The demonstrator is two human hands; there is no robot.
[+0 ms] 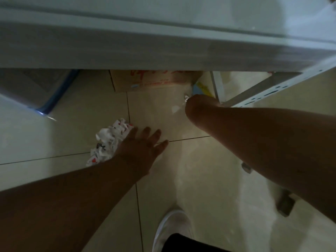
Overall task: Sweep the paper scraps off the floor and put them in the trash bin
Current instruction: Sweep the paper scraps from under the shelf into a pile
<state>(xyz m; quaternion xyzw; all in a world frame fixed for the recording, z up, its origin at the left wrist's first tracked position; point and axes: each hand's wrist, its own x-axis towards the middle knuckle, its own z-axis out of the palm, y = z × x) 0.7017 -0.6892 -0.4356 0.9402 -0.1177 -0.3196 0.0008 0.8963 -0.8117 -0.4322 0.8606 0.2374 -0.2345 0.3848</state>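
Paper scraps (pixel 109 142) lay beside my flat, spread left hand (pixel 140 148); right hand (pixel 192 106), grip unclear, risked scattering them.

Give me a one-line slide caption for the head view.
Left hand spread beside paper scraps on tiled floor; right hand reaches under table.

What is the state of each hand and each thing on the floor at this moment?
Left hand: open, fingers spread, beside the paper pile.
Right hand: reaching under the table; fingers hidden, grip unclear.
Paper pile: crumpled, on the floor, not yet in a bin.
Small scrap: at the right hand's tip.
Box: on the floor under the table.
Shoe: flat on the floor.
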